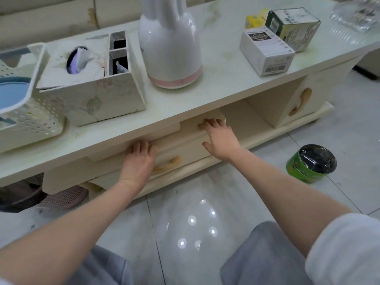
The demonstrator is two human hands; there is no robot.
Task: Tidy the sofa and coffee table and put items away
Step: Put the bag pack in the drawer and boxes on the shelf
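A cream coffee table (222,87) fills the upper half of the view. Below its top sits a cream drawer (185,149) with a curved wooden handle (168,164). My left hand (138,159) lies flat on the drawer front, just left of the handle, fingers straight. My right hand (219,135) presses on the drawer's upper right corner, with fingertips over its top edge. On the tabletop stand a tissue box organiser (90,79), a white vase (170,44) with a pink band, a white carton (266,51) and a green tin box (294,27).
A perforated white basket (30,118) holding a blue item sits at the table's left end. A green round tin (310,163) stands on the tiled floor to the right. A pink basket (65,197) lies under the table at left. A sofa (51,15) runs behind.
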